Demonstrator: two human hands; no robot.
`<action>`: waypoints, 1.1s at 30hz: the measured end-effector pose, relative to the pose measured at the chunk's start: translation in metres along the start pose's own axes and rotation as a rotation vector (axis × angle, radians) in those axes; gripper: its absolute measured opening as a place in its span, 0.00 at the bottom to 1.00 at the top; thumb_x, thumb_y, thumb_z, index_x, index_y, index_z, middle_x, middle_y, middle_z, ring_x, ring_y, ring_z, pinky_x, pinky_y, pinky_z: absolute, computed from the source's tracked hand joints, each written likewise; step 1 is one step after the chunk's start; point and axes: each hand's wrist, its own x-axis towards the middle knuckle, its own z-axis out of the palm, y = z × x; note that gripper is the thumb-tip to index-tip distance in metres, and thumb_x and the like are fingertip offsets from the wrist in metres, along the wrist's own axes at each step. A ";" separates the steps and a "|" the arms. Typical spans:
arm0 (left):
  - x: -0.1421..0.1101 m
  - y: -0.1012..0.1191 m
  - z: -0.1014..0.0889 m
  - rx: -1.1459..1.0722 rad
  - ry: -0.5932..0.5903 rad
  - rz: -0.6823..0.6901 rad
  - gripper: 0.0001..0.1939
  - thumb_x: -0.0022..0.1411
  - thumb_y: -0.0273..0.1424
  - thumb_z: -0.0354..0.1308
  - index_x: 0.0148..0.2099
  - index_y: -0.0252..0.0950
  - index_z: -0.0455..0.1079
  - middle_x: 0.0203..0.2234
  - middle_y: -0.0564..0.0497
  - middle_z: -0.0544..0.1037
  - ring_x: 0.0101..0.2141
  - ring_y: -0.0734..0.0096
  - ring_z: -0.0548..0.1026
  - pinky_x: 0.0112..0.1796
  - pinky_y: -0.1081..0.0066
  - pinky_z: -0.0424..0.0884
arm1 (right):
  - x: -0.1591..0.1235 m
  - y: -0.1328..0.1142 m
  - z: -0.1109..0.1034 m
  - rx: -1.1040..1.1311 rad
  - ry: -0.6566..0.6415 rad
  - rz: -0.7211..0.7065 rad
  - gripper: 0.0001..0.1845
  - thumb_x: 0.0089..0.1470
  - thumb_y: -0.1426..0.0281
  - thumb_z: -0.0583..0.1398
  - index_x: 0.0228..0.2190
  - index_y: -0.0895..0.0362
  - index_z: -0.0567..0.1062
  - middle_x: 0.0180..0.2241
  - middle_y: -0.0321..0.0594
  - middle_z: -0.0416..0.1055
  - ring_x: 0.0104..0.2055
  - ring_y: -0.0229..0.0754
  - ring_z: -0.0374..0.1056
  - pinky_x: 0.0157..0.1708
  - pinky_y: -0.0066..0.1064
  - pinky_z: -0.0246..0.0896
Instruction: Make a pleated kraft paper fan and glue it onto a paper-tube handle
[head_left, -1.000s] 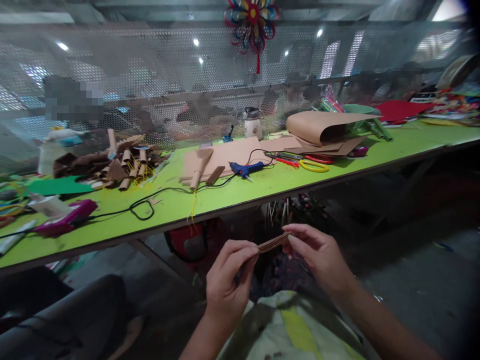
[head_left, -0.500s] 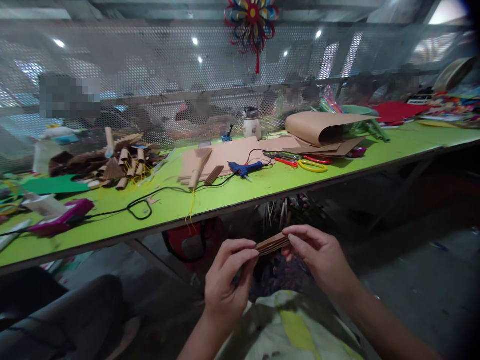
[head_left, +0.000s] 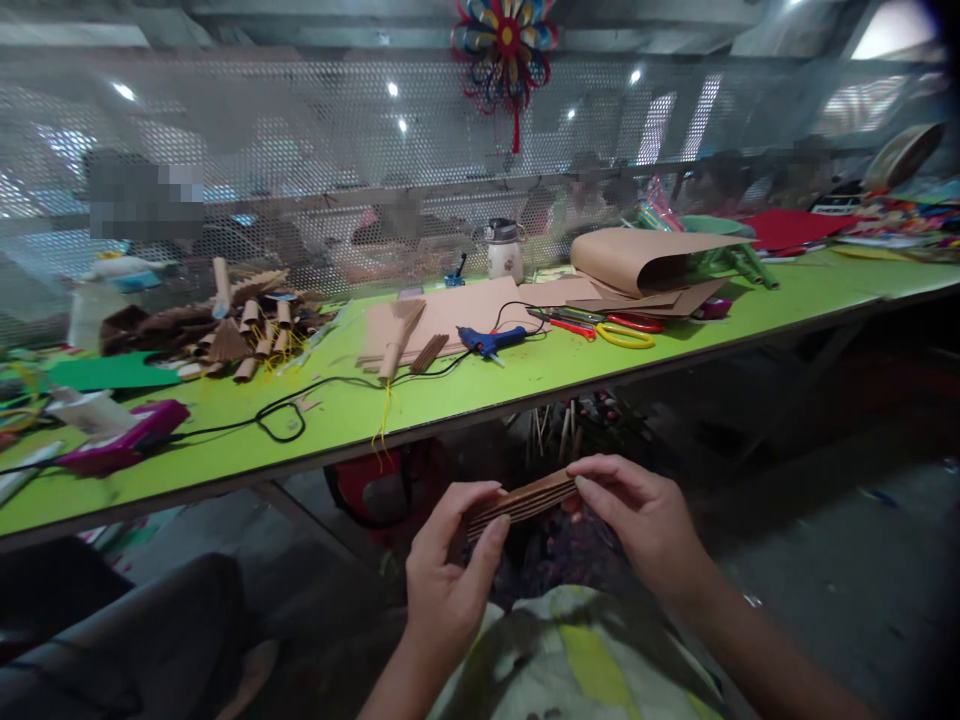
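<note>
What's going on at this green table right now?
A person holds a pleated strip of brown paper in both hands, in front of the green table. The left hand has one end, and the right hand pinches the other between its fingers. On the table, a blue glue gun lies next to another pleated brown piece, with a heap of brown paper pieces farther left.

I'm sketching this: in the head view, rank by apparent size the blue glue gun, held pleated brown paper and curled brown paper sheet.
Curled brown paper sheet
Pleated brown paper, nearer the camera
Blue glue gun
</note>
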 end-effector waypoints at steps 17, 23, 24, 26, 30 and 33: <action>0.000 0.004 0.005 -0.029 0.011 -0.126 0.08 0.58 0.29 0.58 0.41 0.37 0.73 0.34 0.51 0.78 0.30 0.73 0.75 0.34 0.75 0.71 | -0.002 0.006 0.000 0.070 -0.017 -0.009 0.07 0.54 0.71 0.61 0.37 0.54 0.75 0.32 0.36 0.73 0.31 0.36 0.71 0.32 0.26 0.69; 0.002 0.003 0.002 -0.070 -0.005 -0.190 0.10 0.58 0.31 0.59 0.43 0.37 0.72 0.34 0.51 0.77 0.29 0.74 0.75 0.33 0.76 0.71 | -0.001 0.008 0.001 0.120 -0.003 0.046 0.12 0.52 0.70 0.63 0.40 0.55 0.74 0.33 0.37 0.74 0.29 0.36 0.71 0.31 0.26 0.70; 0.003 0.002 0.001 -0.077 -0.017 -0.213 0.11 0.57 0.31 0.59 0.43 0.37 0.72 0.34 0.51 0.77 0.29 0.73 0.75 0.33 0.76 0.72 | -0.001 0.008 0.001 0.128 -0.002 0.052 0.11 0.52 0.70 0.63 0.40 0.55 0.74 0.33 0.37 0.74 0.29 0.35 0.72 0.31 0.26 0.70; 0.004 0.001 0.000 -0.093 -0.040 -0.269 0.12 0.57 0.33 0.60 0.44 0.37 0.71 0.34 0.50 0.77 0.30 0.73 0.75 0.33 0.75 0.72 | -0.001 0.008 0.002 0.142 -0.006 0.067 0.11 0.52 0.70 0.63 0.40 0.55 0.74 0.33 0.36 0.74 0.29 0.35 0.72 0.30 0.26 0.70; 0.006 0.000 -0.001 -0.145 -0.044 -0.358 0.15 0.56 0.35 0.60 0.46 0.36 0.70 0.34 0.50 0.76 0.33 0.71 0.73 0.33 0.74 0.73 | -0.001 0.010 0.003 0.185 -0.034 0.101 0.15 0.52 0.69 0.63 0.43 0.54 0.72 0.33 0.36 0.73 0.29 0.35 0.72 0.30 0.26 0.70; 0.008 0.001 0.000 -0.189 -0.029 -0.396 0.16 0.55 0.35 0.61 0.46 0.36 0.71 0.34 0.50 0.76 0.32 0.72 0.72 0.33 0.75 0.72 | -0.001 0.011 0.003 0.201 -0.058 0.131 0.14 0.52 0.68 0.63 0.42 0.55 0.72 0.32 0.36 0.73 0.29 0.35 0.72 0.29 0.26 0.70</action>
